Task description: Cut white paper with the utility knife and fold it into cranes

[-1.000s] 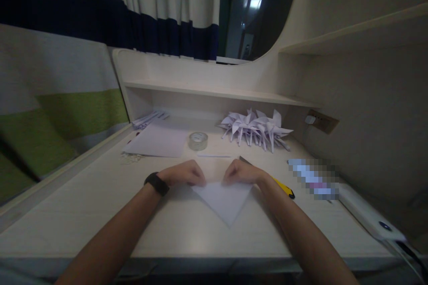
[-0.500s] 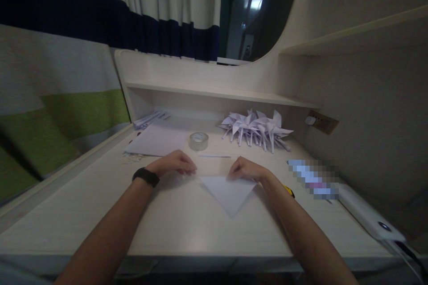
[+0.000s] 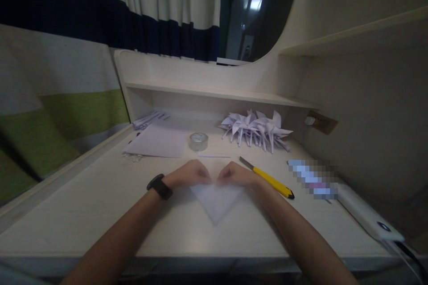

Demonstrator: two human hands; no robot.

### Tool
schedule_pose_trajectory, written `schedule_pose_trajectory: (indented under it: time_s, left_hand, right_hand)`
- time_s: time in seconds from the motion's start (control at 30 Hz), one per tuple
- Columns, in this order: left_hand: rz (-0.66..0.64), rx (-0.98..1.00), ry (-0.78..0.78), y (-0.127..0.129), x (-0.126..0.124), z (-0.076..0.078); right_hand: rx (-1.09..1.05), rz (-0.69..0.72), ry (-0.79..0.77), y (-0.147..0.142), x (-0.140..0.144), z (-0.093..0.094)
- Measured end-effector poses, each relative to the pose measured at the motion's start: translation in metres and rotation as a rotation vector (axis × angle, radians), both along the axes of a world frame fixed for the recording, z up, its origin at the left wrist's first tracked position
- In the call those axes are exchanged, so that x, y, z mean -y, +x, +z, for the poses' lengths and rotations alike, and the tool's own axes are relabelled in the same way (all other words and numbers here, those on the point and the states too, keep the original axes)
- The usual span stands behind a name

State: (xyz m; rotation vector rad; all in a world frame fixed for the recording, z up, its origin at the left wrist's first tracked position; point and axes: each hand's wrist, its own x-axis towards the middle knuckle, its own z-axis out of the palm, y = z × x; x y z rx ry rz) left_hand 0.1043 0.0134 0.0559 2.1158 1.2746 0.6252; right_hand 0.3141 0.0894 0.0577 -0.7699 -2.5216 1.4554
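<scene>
A white folded paper triangle (image 3: pixel 216 202) lies on the pale desk (image 3: pixel 100 213), its tip pointing toward me. My left hand (image 3: pixel 190 173), with a black band on its wrist, presses its curled fingers on the triangle's upper left edge. My right hand (image 3: pixel 234 173) presses on the upper right edge. The two hands nearly touch at the middle of the top edge. Each hand's fingertips hide part of the paper.
A yellow utility knife (image 3: pixel 267 179) lies just right of my right hand. Behind are a tape roll (image 3: pixel 198 141), a thin paper strip (image 3: pixel 214 156), flat white sheets (image 3: pixel 157 140), and several folded paper shapes (image 3: pixel 256 129). A white power strip (image 3: pixel 368 218) runs along the right.
My hands, apart at the triangle's corners half a second ago, have come together at the middle of its top edge. The paper looks narrower, and the yellow knife is uncovered.
</scene>
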Motion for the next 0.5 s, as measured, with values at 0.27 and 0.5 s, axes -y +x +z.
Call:
schedule_pose_trajectory:
  time_s: [0.27,0.5]
  left_hand:
    - [0.016,0.084,-0.062,-0.008,-0.002,0.002]
    - [-0.062,0.014,-0.07,-0.006,0.004,0.012]
  right_hand:
    - [-0.006,-0.095,-0.134,0.003,-0.001,0.005]
    - [-0.063,-0.157,-0.222,-0.001,0.006,0.004]
